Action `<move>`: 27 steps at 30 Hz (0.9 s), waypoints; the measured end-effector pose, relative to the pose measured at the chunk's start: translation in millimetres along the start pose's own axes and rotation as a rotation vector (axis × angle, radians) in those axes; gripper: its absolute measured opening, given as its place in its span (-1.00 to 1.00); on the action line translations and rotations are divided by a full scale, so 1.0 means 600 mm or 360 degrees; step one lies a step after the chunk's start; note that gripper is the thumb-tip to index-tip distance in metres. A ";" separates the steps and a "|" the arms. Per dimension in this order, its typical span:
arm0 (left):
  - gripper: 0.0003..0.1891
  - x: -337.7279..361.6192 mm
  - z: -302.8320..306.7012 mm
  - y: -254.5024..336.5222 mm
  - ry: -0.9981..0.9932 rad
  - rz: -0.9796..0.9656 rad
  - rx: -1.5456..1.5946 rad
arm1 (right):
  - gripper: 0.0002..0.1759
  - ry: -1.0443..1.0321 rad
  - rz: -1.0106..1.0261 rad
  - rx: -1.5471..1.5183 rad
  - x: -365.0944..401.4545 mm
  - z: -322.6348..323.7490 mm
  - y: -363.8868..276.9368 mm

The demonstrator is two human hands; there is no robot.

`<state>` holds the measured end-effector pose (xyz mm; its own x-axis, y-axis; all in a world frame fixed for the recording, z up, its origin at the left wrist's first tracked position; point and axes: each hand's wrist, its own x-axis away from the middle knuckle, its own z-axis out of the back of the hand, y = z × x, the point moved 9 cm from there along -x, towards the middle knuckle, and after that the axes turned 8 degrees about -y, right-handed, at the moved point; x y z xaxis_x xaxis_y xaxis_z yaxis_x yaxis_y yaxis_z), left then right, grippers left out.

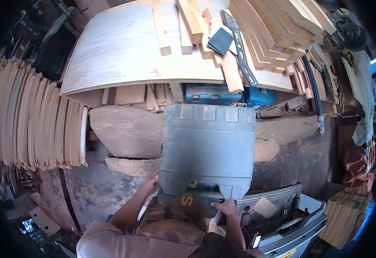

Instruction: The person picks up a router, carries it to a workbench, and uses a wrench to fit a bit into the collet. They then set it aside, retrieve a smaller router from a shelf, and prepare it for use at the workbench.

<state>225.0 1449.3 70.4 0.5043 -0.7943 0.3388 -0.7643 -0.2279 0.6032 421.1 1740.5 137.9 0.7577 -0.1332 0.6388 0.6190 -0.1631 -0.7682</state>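
Observation:
A large grey plastic tool case [207, 146] is in front of my body, its broad face toward me and its handle cut-out at the near edge. My left hand [154, 182] grips its lower left side, with the fingers partly hidden behind it. At the near edge, by the handle opening, my right hand [227, 207] is closed on the case. A darker section with a yellow letter [187, 201] shows just below that edge. To the right of my right hand, an open grey toolbox [278, 215] has a light square piece [265, 207] lying on it.
A workbench [123, 47] ahead carries stacked boards [274, 34], loose timber and a dark slotted tool [240, 47]. Blue cases [213, 93] sit underneath. Curved wooden slats [37, 116] stand at left; wide planks [125, 129] lie behind the case. More wood pieces [345, 217] are stacked at right.

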 end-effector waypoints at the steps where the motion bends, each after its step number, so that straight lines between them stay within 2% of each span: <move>1: -0.26 0.028 0.003 0.027 0.0023 -0.0061 -0.0029 | -0.08 -0.0040 0.0022 0.0024 0.001 -0.019 -0.012; 4: -0.26 0.118 0.004 0.110 0.0128 -0.0208 -0.0094 | -0.07 -0.0184 0.0082 -0.0012 0.004 -0.085 -0.072; 5: -0.27 0.144 0.005 0.143 0.0185 -0.0248 -0.0105 | -0.07 -0.0255 0.0108 -0.0091 0.002 -0.119 -0.128; 7: -0.27 0.189 0.002 0.208 0.0322 -0.0319 -0.0121 | -0.04 -0.0402 0.0282 0.0218 -0.018 -0.161 -0.193; 10: -0.28 0.241 0.007 0.342 0.0526 -0.0501 -0.0162 | 0.00 -0.0515 0.0309 0.0165 -0.049 -0.250 -0.340; 12: -0.30 0.246 0.009 0.443 0.0566 -0.0705 -0.0180 | -0.16 -0.0617 0.0159 0.0188 -0.091 -0.310 -0.412; 14: -0.34 0.230 0.036 0.547 0.0572 -0.0790 -0.0272 | -0.06 -0.0643 0.0576 0.0214 -0.143 -0.367 -0.518; 15: -0.35 0.219 0.057 0.591 0.0589 -0.0810 -0.0217 | 0.03 -0.0576 0.0530 0.0156 -0.188 -0.382 -0.530; 17: -0.35 0.183 0.090 0.672 0.0646 -0.0790 -0.0211 | 0.16 -0.0489 0.0699 0.0076 -0.259 -0.419 -0.596; 18: -0.35 0.163 0.097 0.715 0.0690 -0.0781 -0.0259 | 0.30 -0.0722 0.0577 -0.0210 -0.267 -0.452 -0.633; 19: -0.34 0.142 0.100 0.756 0.0651 -0.0838 -0.0318 | 0.36 -0.0627 0.0662 -0.0345 -0.352 -0.457 -0.615; 21: -0.30 0.104 0.136 0.827 0.0631 -0.0876 -0.0412 | 0.36 -0.0428 0.0712 -0.0209 -0.397 -0.465 -0.668; 24: -0.22 0.031 0.188 0.896 0.0596 -0.0669 -0.0316 | 0.25 -0.0126 0.0615 -0.0211 -0.439 -0.476 -0.725; 26: -0.16 0.016 0.156 0.939 0.0720 -0.0777 -0.0561 | 0.13 0.0113 0.0604 -0.0334 -0.476 -0.480 -0.727; 27: -0.17 0.009 0.188 0.950 0.0753 -0.0790 -0.0500 | 0.11 0.0280 0.0565 -0.0193 -0.477 -0.476 -0.720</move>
<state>-253.3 1251.6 335.0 0.9326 -0.2973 0.2047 -0.2874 -0.2687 0.9193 -122.1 1569.8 298.9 0.8664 -0.3651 0.3406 0.2889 -0.1899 -0.9384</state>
